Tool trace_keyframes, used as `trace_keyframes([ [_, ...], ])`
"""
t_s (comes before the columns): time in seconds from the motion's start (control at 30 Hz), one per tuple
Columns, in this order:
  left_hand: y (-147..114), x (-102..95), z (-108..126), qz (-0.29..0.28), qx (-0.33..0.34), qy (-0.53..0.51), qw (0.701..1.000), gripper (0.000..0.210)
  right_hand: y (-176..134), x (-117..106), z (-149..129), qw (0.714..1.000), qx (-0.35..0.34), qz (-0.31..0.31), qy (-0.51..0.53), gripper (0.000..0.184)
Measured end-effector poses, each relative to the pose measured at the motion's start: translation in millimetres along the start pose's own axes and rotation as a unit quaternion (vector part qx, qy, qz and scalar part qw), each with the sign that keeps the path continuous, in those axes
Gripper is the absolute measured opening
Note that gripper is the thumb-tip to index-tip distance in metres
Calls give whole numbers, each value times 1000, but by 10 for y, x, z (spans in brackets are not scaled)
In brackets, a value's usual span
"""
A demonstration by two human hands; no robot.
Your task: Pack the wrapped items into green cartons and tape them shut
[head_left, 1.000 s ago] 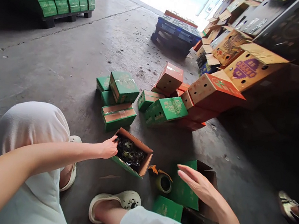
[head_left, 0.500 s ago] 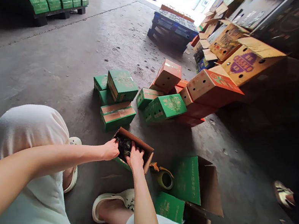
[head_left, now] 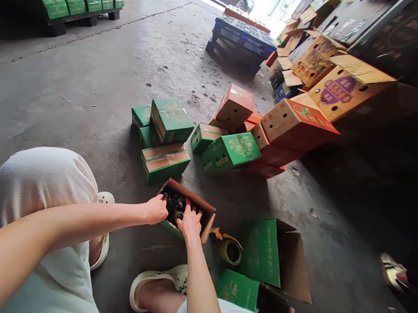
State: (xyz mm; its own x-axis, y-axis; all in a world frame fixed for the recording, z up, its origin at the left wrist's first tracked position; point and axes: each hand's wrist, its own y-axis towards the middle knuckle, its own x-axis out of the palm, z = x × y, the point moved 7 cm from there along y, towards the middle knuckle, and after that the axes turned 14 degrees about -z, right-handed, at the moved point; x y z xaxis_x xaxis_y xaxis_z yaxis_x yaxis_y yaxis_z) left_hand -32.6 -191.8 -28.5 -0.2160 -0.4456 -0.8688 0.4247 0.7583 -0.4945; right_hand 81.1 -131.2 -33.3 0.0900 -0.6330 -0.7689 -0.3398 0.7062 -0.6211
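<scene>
An open green cardboard box (head_left: 207, 221) with a brown inside stands on the floor in front of me. Crumpled black plastic, apparently a bag (head_left: 176, 203), fills part of it. My left hand (head_left: 157, 209) is at the box's left end, closed, its fingers curled on the edge of the black plastic. From the near side my right hand (head_left: 190, 221) reaches in, fingers bent over the right part of the plastic and gripping it. The fingertips of both hands are partly hidden. What lies under the plastic cannot be seen.
Just right of the box lies a tape dispenser (head_left: 231, 249) with an orange handle. Two open green cartons (head_left: 262, 252) lie beside it. Closed green boxes (head_left: 165, 159) and red boxes (head_left: 299, 124) are stacked ahead. A person's shoe (head_left: 393, 271) is at the right.
Both hands stay on the black plastic inside the box, with barely any shift. In the background the dark car has moved to the right.
</scene>
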Motion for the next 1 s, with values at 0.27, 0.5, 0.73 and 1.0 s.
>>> trace_keyframes([
  [0.27,28,17,-18,-35,4,-54,998,15,-7,9,4,1000,12,2,16,91],
  [0.5,223,-115,-328,-91,6,-214,973,38,-92,-258,107,998,34,-44,15,56],
  [0.73,299,19,-193,-13,-54,-163,985,31,-206,-265,34,997,48,-50,-28,43],
  [1.0,426,187,-213,-11,-45,-164,985,37,-254,-596,-425,997,-33,-22,-64,40],
])
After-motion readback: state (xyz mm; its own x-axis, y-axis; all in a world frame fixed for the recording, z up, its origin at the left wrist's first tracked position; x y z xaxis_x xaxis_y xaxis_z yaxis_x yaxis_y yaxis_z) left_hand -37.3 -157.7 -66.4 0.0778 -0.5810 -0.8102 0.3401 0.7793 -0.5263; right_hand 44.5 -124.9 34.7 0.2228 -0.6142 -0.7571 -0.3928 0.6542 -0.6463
